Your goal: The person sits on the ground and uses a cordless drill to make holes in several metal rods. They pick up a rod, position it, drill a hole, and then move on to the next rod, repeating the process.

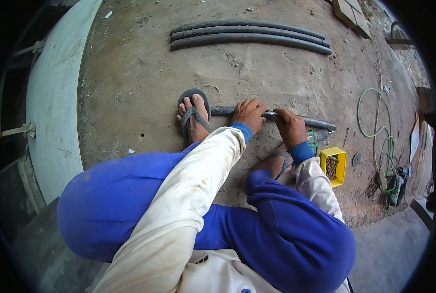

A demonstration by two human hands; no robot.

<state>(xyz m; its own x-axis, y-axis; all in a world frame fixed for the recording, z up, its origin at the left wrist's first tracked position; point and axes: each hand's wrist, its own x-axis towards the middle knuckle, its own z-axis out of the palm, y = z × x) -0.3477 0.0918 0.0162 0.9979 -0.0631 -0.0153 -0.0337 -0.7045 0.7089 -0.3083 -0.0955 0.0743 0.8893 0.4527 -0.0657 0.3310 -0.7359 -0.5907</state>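
Observation:
A dark pipe lies across the dirt in front of me, its left end against my sandalled left foot. My left hand is wrapped round the middle of the pipe. Just to its right, my right hand is closed with bent fingertips pressed at the pipe, beside a small shiny patch. Whatever those fingertips pinch is hidden. The pipe's right part runs out beyond my right hand. A green power tool lies just below that end, partly covered by my right hand.
A yellow box of screws stands right of my right forearm, near a dark disc. Three more dark pipes lie farther off. A green hose or cable coils at right near another power tool. A pale panel borders the left.

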